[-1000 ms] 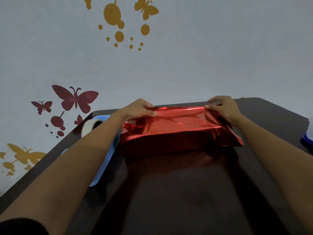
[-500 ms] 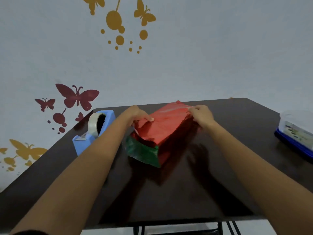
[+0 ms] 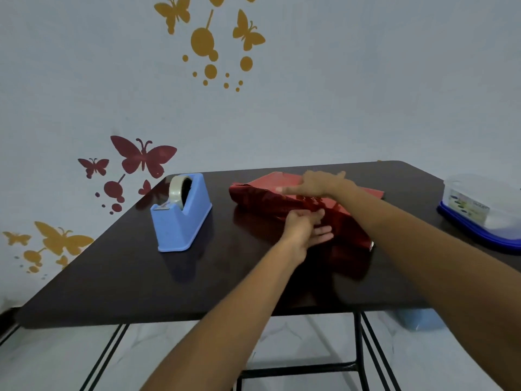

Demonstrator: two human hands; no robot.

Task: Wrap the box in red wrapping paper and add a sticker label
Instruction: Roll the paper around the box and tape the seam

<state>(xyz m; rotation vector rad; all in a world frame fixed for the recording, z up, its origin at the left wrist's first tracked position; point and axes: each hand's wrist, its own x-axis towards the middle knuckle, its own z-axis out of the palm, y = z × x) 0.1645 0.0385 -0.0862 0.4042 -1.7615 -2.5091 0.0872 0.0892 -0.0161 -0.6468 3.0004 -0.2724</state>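
Observation:
The box in shiny red wrapping paper (image 3: 262, 200) lies slantwise on the dark table (image 3: 141, 277), right of the middle. My right hand (image 3: 318, 182) lies flat on its top with straight fingers pointing left. My left hand (image 3: 306, 228) presses against the near long side of the box, fingers stretched out along the paper. No sticker label is in view.
A blue tape dispenser (image 3: 181, 218) with a roll of clear tape stands left of the box. A clear plastic container on a blue lid (image 3: 485, 213) sits at the table's right edge. The wall with butterfly decals rises behind the table.
The box has been turned from crosswise to slantwise. My right hand went from its far end onto its top, and my left hand from its far left corner to the near side. The view pulled back.

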